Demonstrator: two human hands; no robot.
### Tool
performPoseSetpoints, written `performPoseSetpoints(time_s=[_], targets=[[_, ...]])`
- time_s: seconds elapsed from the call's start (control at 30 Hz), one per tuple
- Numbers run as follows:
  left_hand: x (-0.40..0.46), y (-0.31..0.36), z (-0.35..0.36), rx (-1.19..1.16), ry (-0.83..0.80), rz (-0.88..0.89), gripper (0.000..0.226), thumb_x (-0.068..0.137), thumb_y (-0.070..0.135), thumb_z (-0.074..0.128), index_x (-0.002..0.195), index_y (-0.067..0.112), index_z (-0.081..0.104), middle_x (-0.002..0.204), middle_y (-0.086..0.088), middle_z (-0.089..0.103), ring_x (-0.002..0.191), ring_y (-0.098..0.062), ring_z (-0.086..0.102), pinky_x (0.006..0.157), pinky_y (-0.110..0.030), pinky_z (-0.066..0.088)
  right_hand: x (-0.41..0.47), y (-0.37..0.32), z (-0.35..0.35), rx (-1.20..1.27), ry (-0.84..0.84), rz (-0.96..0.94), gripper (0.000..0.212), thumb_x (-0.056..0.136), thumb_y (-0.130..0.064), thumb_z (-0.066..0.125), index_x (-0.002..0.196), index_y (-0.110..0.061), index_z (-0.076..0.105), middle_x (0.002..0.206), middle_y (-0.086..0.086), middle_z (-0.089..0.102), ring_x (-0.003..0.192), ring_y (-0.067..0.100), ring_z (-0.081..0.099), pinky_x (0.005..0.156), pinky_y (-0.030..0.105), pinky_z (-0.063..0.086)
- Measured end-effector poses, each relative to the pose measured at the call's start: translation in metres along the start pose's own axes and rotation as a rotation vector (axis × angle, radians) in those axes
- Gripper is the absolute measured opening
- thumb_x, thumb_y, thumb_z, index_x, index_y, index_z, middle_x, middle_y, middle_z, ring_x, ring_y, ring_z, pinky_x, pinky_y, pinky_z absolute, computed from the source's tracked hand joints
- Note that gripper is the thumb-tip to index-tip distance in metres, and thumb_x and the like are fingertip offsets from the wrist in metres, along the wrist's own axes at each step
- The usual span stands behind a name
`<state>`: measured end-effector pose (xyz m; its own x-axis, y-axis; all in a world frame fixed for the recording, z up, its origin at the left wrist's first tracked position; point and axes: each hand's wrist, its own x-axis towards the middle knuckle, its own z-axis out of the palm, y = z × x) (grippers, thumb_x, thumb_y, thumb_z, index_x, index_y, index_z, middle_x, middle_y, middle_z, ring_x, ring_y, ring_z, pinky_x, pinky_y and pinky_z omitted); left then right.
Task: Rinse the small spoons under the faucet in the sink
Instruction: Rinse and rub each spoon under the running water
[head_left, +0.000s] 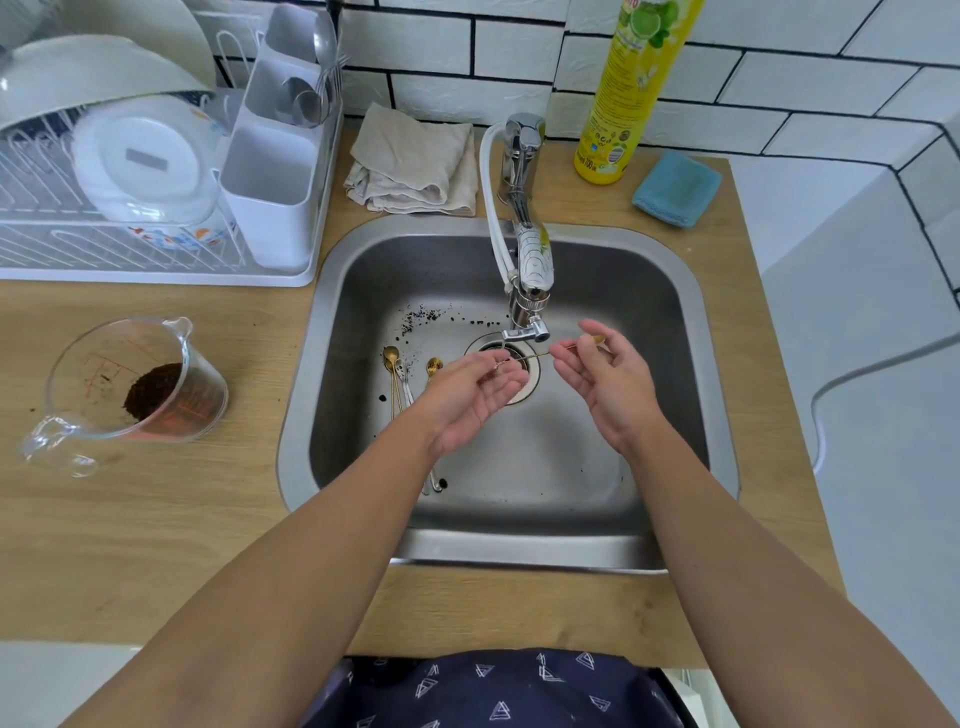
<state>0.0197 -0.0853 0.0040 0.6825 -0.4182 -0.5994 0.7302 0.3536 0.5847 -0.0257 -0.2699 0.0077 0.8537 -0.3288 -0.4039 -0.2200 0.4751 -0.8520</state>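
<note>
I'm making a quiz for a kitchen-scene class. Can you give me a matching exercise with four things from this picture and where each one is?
Things:
1. measuring jug
2. blue sponge cloth
3. beige towel
4. held spoon

Places:
A. counter behind the sink, left of the faucet
B. under the faucet spout, between the left hand and right hand
C. counter left of the sink
D. beside the yellow bottle

Pairs: 1-C, 2-D, 3-A, 4-B
</note>
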Motion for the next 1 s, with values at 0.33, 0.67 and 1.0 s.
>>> performPoseSetpoints(time_s=[0.33, 0.67, 1.0], targets=[[0.002, -0.017, 0.001, 0.688, 0.135, 0.285, 0.044, 0.102, 0.043, 0.049, 0.079, 0.008, 0.063, 0.057, -0.004, 0.065, 0.04, -0.015, 0.051, 0.041, -0.024, 0.041, 0.006, 0.007, 0.001, -0.012, 0.156, 0.036, 0.017, 0.102, -0.018, 0.067, 0.093, -0.004, 0.066, 0.072, 0.002, 0.077, 0.069, 0.007, 0.075, 0.067, 0.018, 0.059], [0.003, -0.013, -0.006, 0.769, 0.029, 0.256, 0.02, 0.101, 0.029, 0.056, 0.094, 0.014, 0.069, 0.076, 0.0, 0.073, 0.049, -0.01, 0.055, 0.05, -0.023, 0.045, 0.003, 0.016, 0.002, 0.028, 0.189, 0.09, 0.016, 0.102, -0.016, 0.066, 0.101, 0.0, 0.065, 0.079, 0.007, 0.074, 0.07, 0.008, 0.076, 0.067, 0.018, 0.06], [-0.019, -0.012, -0.035, 0.809, 0.003, 0.144, 0.023, 0.105, 0.022, 0.049, 0.095, 0.011, 0.067, 0.065, 0.005, 0.064, 0.046, -0.009, 0.05, 0.045, -0.018, 0.04, -0.007, 0.042, 0.044, -0.41, -0.111, 0.227, 0.021, 0.099, -0.026, 0.071, 0.095, -0.007, 0.079, 0.07, -0.009, 0.066, 0.052, 0.003, 0.045, 0.049, 0.017, 0.039]])
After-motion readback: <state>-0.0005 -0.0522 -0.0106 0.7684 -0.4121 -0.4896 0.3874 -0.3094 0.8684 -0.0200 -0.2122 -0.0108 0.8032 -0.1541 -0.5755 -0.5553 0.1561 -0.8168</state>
